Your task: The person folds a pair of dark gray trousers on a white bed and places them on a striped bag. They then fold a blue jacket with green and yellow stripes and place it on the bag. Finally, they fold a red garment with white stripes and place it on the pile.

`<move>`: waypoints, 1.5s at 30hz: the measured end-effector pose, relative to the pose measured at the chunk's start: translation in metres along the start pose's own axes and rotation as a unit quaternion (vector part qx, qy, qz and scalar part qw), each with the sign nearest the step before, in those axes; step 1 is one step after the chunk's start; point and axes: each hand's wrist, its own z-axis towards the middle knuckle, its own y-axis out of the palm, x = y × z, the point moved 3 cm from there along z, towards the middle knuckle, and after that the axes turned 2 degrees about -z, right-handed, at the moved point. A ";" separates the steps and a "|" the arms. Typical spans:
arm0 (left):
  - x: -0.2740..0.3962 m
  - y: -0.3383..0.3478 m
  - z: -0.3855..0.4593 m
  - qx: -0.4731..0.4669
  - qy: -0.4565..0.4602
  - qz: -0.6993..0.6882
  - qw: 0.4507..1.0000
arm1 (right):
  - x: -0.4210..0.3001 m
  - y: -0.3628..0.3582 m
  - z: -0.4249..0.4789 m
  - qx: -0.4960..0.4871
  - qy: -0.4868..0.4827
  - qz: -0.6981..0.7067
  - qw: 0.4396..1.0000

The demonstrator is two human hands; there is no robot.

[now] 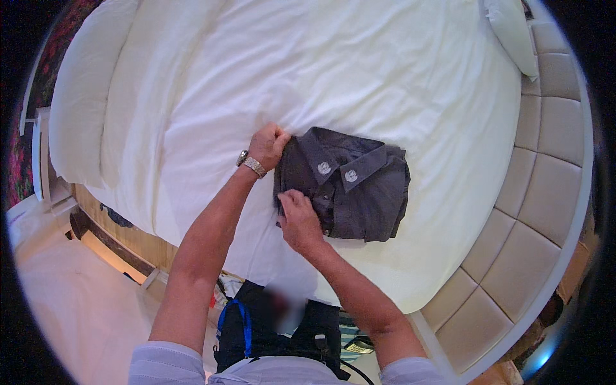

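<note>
A dark grey collared shirt (368, 207), folded into a compact block, lies on a bed's white sheet (423, 106). Its collar faces up, with a pale emblem on each collar point and buttons below. My left hand (269, 146), with a metal-band watch (252, 163) on the wrist, pinches the shirt's upper left corner. Lower down, my right hand (301, 219) rests on the shirt's left edge with the fingers bent over it; whether they grip the cloth cannot be told.
A tufted beige headboard or bed border (519, 226) curves along the right. White pillows or bedding (79, 106) lie at the far left, and a white pillow (512, 36) at the upper right. A corded handset (359, 344) is near my right forearm, beyond the bed's near edge.
</note>
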 end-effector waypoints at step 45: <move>0.090 0.107 -0.086 -0.038 0.202 0.325 0.923 | 0.169 -0.108 0.011 0.272 -0.024 -0.204 0.940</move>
